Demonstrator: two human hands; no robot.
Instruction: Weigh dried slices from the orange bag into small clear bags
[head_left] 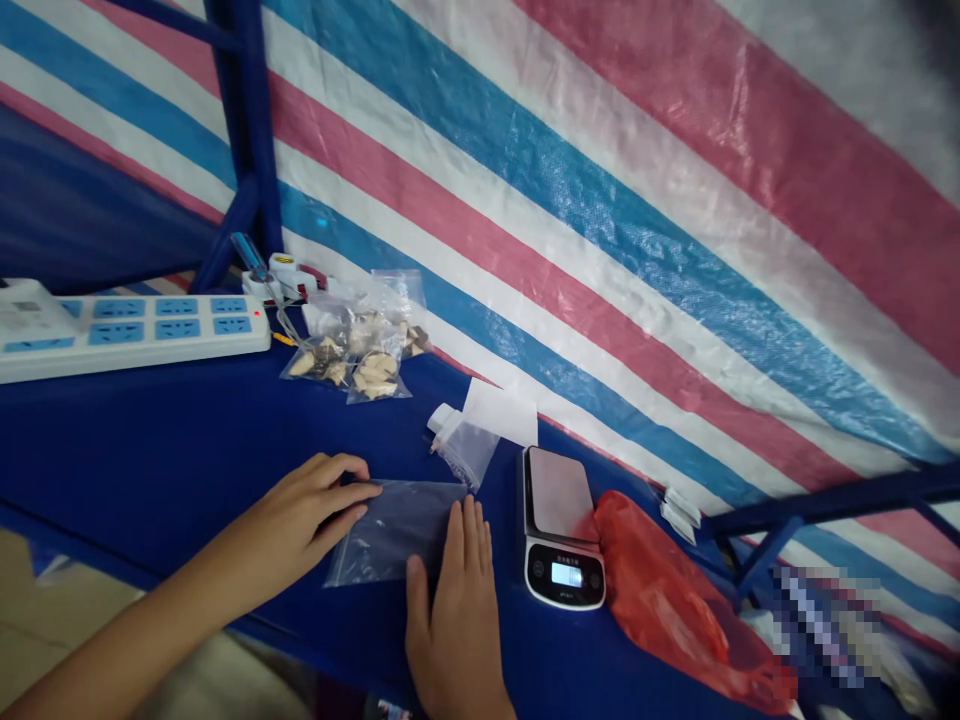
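A clear, flat plastic bag [397, 525] lies on the dark blue tabletop, with no contents visible in it. My left hand [319, 515] reaches in from the left, its fingers apart and the tips touching the bag's upper left edge. Across the bag's right side rests my right hand [457, 610], fingers stretched out flat and the thumb spread. Just beyond the bag is a smaller clear bag [469, 450], next to a white sheet of paper [502, 410]. To the right of my right hand stands a digital kitchen scale [562, 495] with a lit display and a bare weighing plate.
Several clear bags of pale, dried slices [375, 375] lie at the back. A white power strip [180, 325] runs along the back left. Beside the scale is a red plastic bag [667, 590]. A striped tarp [525, 220] hangs behind the table, with blue frame posts [259, 130].
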